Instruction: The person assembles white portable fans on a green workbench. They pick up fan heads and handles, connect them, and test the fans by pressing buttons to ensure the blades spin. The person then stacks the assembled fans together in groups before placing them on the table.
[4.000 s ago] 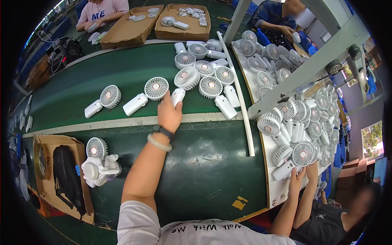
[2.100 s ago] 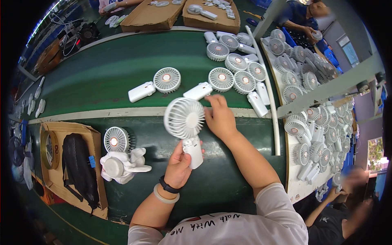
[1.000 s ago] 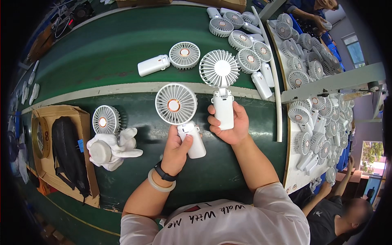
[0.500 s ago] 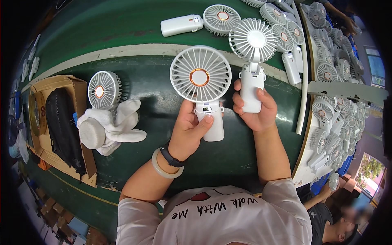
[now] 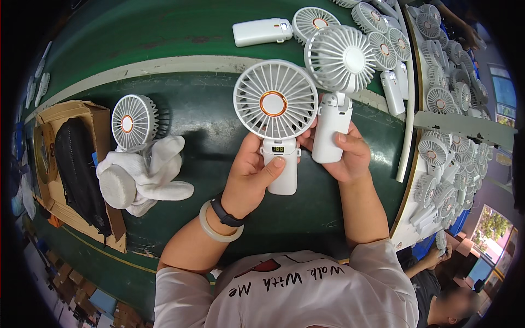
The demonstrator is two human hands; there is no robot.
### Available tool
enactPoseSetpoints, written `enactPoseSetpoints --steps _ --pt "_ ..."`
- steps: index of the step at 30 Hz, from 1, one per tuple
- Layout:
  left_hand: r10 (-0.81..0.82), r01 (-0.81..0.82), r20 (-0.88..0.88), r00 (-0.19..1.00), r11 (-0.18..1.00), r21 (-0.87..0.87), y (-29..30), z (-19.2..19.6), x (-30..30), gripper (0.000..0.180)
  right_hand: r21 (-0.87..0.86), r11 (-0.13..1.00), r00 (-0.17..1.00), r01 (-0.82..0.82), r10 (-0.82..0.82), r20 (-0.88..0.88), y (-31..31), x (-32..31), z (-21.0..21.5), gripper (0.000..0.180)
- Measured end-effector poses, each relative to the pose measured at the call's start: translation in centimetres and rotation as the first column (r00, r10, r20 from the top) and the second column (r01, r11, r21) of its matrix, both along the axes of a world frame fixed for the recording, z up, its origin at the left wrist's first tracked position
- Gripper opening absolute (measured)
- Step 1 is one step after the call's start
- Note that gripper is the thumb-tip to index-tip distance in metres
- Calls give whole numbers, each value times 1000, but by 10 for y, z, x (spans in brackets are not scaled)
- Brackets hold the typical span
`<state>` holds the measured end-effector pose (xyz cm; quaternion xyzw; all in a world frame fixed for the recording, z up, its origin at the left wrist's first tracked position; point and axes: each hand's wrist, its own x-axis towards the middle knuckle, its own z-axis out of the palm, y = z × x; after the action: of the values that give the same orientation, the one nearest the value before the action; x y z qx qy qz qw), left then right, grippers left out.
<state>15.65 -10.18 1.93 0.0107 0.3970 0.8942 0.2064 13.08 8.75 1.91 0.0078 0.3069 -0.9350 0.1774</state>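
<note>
My left hand (image 5: 250, 177) grips the white handle of a handheld fan (image 5: 276, 109) with an orange ring at its hub and a small lit display; my thumb rests just under that display. My right hand (image 5: 344, 156) holds a second white handheld fan (image 5: 339, 60) by its handle, its plain white back or hub toward me. Both fans stand upright side by side above the dark green table (image 5: 197, 120), their heads nearly touching.
A third fan (image 5: 133, 121) stands propped in white gloves (image 5: 139, 177) at the left, beside a cardboard box (image 5: 60, 164) with a black item. More fans (image 5: 314, 22) lie on the green belt beyond and fill white trays (image 5: 448, 158) at the right. Another person (image 5: 454, 306) sits lower right.
Both fans have come closer to the camera and higher in view. The left fan's display is now lit and my left thumb sits on its handle front.
</note>
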Motion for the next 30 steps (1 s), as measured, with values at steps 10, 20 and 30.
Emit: enactPoseSetpoints --steps 10,20,30 --pt "-225 120 208 952 898 424 -11 -3 0 40 -68 997 999 -25 23 -29 2 -2 7 49" --pt "-309 135 246 919 831 540 -11 -3 0 38 1 1000 999 28 -28 -27 -2 -2 2 61" --pt "-180 146 132 975 962 230 1 8 5 70 209 975 997 79 -75 -29 -6 5 9 42"
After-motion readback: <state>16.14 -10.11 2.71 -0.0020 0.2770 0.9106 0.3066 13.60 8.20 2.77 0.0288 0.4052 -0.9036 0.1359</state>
